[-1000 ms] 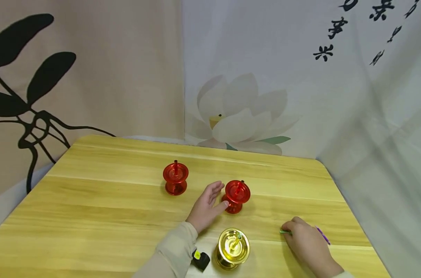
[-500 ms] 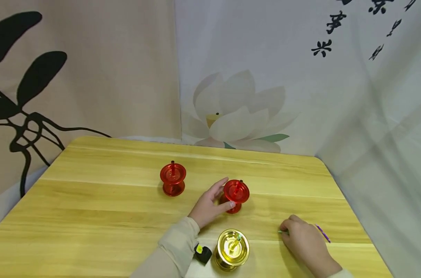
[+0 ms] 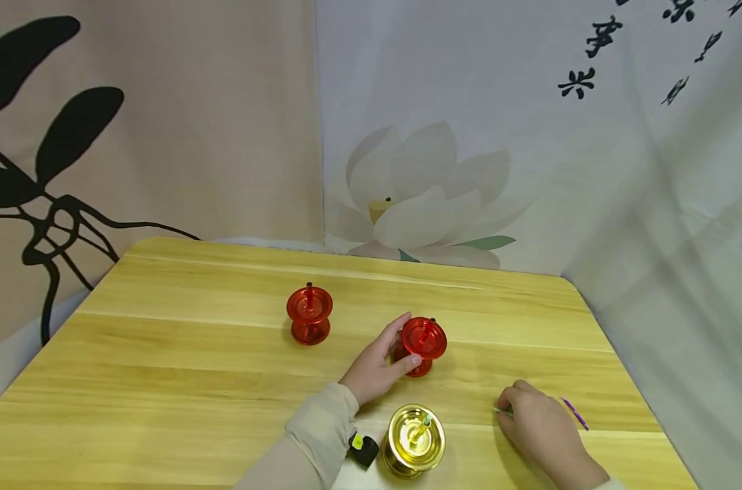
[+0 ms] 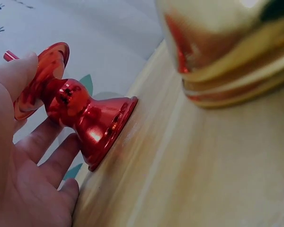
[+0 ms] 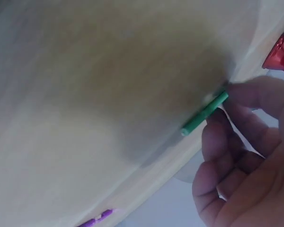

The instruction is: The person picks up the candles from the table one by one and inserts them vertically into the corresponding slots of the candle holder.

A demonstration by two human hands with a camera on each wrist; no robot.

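A red candle holder [image 3: 424,337] with a wide dish and a flared foot stands upright on the table. My left hand [image 3: 375,367] grips it from the left. In the left wrist view the thumb lies over the dish rim, with fingers [image 4: 61,156] behind the stem and foot. My right hand [image 3: 538,422] is low at the table on the right, pinching a short green stick [image 5: 206,113] between thumb and fingertips. Nearer me, a gold candle holder [image 3: 401,457] has an upright rod with a greenish tip. Beyond the right hand lies a thin purple stick [image 3: 575,413].
A second red candle holder [image 3: 310,331] stands farther back to the left. By my left sleeve, a small black object [image 3: 366,454] with a yellow patch sits left of the gold holder. The wooden table [image 3: 162,381] runs back to a printed cloth.
My left hand has moved slightly right and forward, and its thumb and fingers have come around the red candle holder. The right hand has stayed nearly in place.
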